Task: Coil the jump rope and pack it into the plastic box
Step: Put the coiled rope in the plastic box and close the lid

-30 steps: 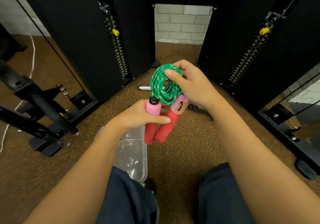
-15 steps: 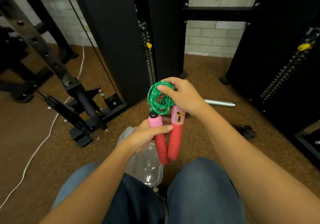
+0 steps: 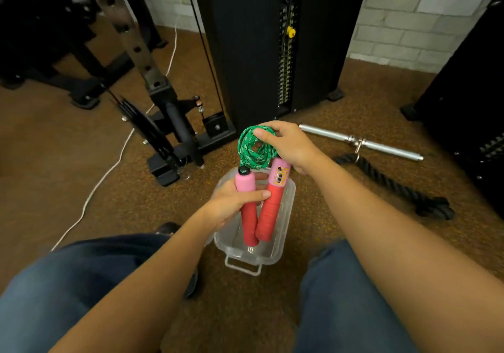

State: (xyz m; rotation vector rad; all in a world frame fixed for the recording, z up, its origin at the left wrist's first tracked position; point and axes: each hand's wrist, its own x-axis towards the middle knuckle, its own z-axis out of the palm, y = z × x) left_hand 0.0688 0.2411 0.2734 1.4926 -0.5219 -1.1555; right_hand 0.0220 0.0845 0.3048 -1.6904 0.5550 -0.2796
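The jump rope (image 3: 256,151) hangs between my two hands, directly over the open plastic box (image 3: 285,216), not yet in it as far as I can judge. Its green cord (image 3: 252,145) is gathered into a tight bundle of loops, and I have my right hand (image 3: 289,145) pinched over the top of that bundle, thumb across the loops, so the coil cannot spring apart. My left hand (image 3: 231,205) is wrapped around the pink-topped handle (image 3: 246,189), thumb reaching across to the second handle (image 3: 268,211), the one with the counter, which holds the pair side by side, pointing down into the box. I think this grip exists for one reason: handles first as a guide, coil folded in after them. The box sits on the floor (image 3: 81,161) below both hands, between my knees, its latch tab towards me. Just beyond my right hand lies a steel bar (image 3: 362,142) clipped to a black rope (image 3: 392,183); out past my left hand runs a white cord (image 3: 109,170), and ahead of both stands a weight stack (image 3: 285,66). None of these crowds the box.
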